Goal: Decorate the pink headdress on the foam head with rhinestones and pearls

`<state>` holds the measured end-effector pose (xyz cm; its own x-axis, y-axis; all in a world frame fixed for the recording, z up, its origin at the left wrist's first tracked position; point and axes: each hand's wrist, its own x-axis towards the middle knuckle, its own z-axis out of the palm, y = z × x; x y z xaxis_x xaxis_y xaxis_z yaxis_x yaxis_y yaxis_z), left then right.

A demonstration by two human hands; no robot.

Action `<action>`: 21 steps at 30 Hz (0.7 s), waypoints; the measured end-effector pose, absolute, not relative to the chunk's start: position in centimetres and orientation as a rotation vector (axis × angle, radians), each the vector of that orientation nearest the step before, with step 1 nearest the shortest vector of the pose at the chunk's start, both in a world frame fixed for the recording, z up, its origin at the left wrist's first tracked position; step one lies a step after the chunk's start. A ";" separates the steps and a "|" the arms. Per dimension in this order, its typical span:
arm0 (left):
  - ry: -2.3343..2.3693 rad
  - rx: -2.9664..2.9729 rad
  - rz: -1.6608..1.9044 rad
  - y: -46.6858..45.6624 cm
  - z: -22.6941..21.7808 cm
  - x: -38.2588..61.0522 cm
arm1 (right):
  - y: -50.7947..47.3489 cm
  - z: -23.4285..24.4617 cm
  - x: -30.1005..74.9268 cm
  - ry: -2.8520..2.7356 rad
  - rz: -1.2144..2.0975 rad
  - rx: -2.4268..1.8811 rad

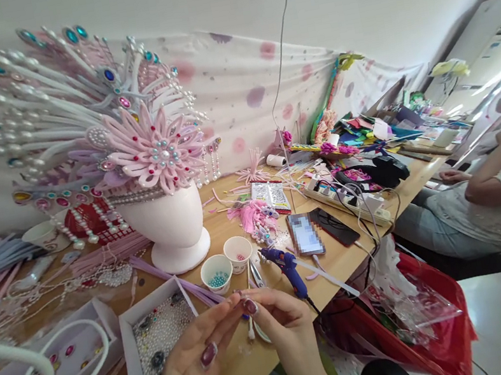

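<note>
My left hand and my right hand meet at the fingertips over the table's front edge. Both are closed in a pinch; whatever small thing may sit between the fingers is hidden. Just beyond them stand a paper cup with blue beads and another cup with a few pink beads. Scissors lie beside the cups, and a blue glue gun rests to the right. A white box of pearls is by my left hand. Behind, a white mannequin head wears a pink flower headdress with pearls.
A box of pink gems sits at left behind a white curved tube. Two phones, a power strip and cables lie to the right. Below the edge is a red bag. Another person sits at far right.
</note>
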<state>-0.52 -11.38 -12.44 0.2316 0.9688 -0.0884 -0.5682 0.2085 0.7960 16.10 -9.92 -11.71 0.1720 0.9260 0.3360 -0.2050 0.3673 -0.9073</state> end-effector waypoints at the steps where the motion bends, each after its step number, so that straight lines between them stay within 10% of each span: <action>1: 0.644 0.744 1.176 -11.4 -12.9 -0.7 | -9.9 -11.7 16.0 -1.112 0.898 -0.816; 13: 0.512 0.644 1.054 -12.2 -13.0 -0.2 | -10.1 -12.7 18.4 -1.518 0.590 -0.758; 21: 0.229 0.451 0.907 -12.8 -10.9 0.3 | -11.1 -12.0 18.3 -1.118 0.993 -0.712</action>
